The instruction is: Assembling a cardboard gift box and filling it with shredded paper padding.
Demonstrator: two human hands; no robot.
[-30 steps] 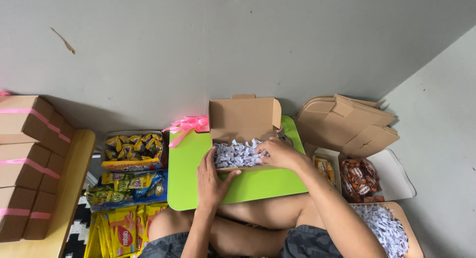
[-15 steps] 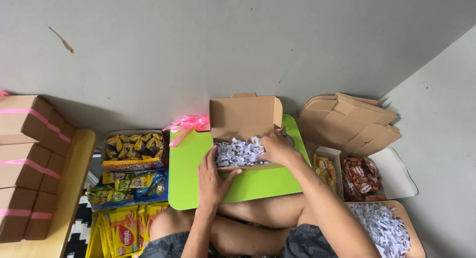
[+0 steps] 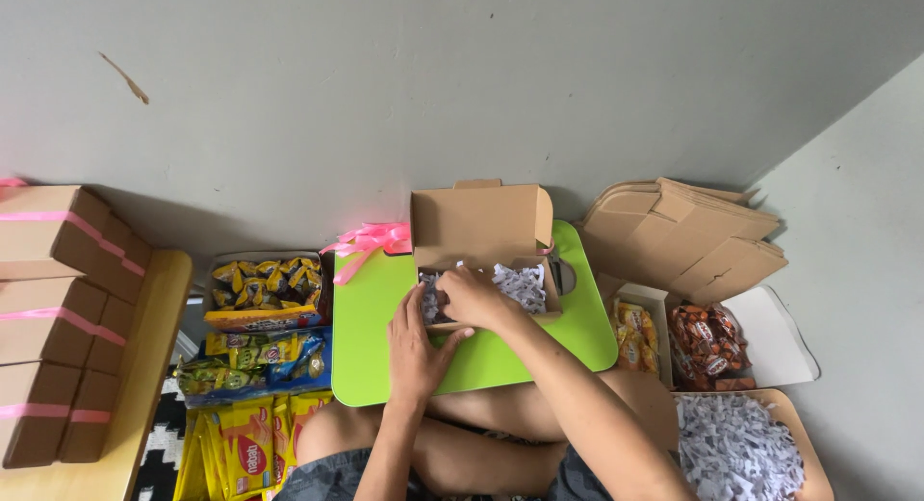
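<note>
Pressing down into white shredded paper [image 3: 520, 284], the right hand [image 3: 476, 299] lies inside the open brown cardboard box [image 3: 481, 227], fingers curled into the crinkly filler; whether they pinch any strands I cannot tell. The left hand [image 3: 416, 352] lies flat against the box's front wall at 7 o'clock from it, fingers spread, gripping nothing. The box is matte corrugated card, its lid standing upright at 12 o'clock, and it sits at the far middle of a smooth lime-green lap tray [image 3: 375, 318] with rounded corners.

One glossy pink ribbon bow [image 3: 371, 239] lies on the tray's 10 o'clock corner, just beside the box. At 9 o'clock of the tray: one carton of yellow-wrapped snacks [image 3: 260, 284], one blue carton of green and yellow packets [image 3: 255, 361], and a row of yellow sachets [image 3: 245, 448] at 8 o'clock. Far at 9 o'clock, three closed brown boxes [image 3: 58, 318] tied with pink ribbon stand on a pale wooden shelf [image 3: 144, 366]. At 2 o'clock, a stack of flat folded card blanks [image 3: 688, 236]. At 3 o'clock, one white tray [image 3: 780, 342] holding shiny red-brown candy wrappers [image 3: 707, 342] and yellow candies [image 3: 632, 333]. At 5 o'clock, one brown box of loose paper shred [image 3: 736, 448].

Compared with half a second ago, the right hand has moved from the box's 3 o'clock side toward its 9 o'clock side; the left hand stays put.
</note>
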